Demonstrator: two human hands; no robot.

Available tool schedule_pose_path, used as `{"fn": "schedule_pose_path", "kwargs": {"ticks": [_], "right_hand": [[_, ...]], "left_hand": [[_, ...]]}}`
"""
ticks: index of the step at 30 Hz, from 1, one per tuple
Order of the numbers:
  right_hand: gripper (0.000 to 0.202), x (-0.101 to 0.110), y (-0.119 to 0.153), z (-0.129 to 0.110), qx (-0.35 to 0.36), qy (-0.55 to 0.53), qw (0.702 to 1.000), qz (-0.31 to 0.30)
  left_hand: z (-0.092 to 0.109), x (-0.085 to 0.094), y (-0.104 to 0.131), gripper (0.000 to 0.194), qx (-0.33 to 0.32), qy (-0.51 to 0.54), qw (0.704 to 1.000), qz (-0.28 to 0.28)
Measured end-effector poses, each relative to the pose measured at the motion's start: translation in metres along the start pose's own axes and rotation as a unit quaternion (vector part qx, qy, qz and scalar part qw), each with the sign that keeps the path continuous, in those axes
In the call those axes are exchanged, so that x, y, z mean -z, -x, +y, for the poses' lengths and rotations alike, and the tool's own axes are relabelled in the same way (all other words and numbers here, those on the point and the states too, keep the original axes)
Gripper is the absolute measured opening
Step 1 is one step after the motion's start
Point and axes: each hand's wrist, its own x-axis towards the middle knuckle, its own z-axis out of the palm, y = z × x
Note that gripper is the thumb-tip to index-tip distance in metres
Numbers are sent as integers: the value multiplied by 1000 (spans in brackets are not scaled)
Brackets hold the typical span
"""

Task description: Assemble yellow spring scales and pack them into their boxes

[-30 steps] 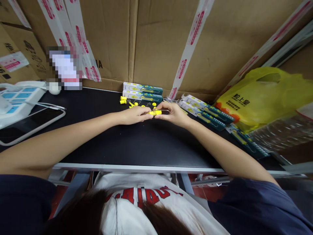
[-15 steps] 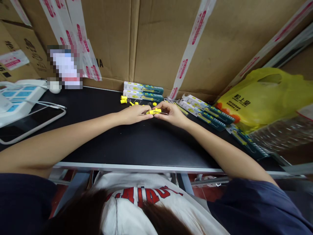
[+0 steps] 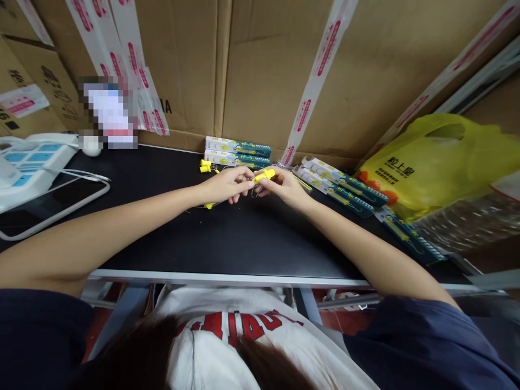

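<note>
A small yellow plastic part (image 3: 265,176) with a wider end is pinched in my right hand (image 3: 285,187), lying tilted between thumb and fingers. A thin dark wire loop (image 3: 254,193) hangs just below it. At the part's left end, my left hand (image 3: 232,183) is closed, thumb against curled fingers; what lies between them is too small to make out. Below my left wrist another yellow piece (image 3: 209,206) with thin wire lies on the black table (image 3: 244,244). Beyond my left hand sit yellow plastic pieces (image 3: 205,166), partly hidden.
Two printed slim boxes (image 3: 238,153) are stacked at the back against the cardboard (image 3: 260,70). More slim boxes (image 3: 339,187) lie on the right beside a yellow bag (image 3: 430,168). A power strip (image 3: 40,157) and a white-edged tablet-like device (image 3: 52,203) stand left.
The yellow part has turned from nearly level to tilted, its right end raised. My left hand's fingers have curled down. A yellow piece with wire now shows below my left wrist.
</note>
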Motion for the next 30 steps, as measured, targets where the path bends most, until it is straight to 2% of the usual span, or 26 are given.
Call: {"fn": "schedule_pose_path", "kwargs": {"ticks": [6, 11, 16, 20, 24, 30], "right_hand": [[44, -1, 0, 0, -7, -40, 999, 13], [46, 6, -3, -4, -11, -83, 994, 65], [45, 19, -7, -5, -6, -77, 991, 107], [47, 19, -8, -4, -13, -72, 990, 117], [49, 14, -6, -5, -26, -101, 988, 113], [47, 9, -3, -9, -27, -116, 989, 93]], "left_hand": [[4, -4, -1, 13, 25, 92, 995, 1], [11, -3, 0, 18, 54, 124, 991, 1], [14, -3, 2, 23, 84, 156, 983, -45], [13, -3, 4, 28, 100, 163, 978, -86], [6, -8, 4, 30, 94, 151, 981, -78], [-1, -16, 4, 35, 57, 102, 993, -37]]}}
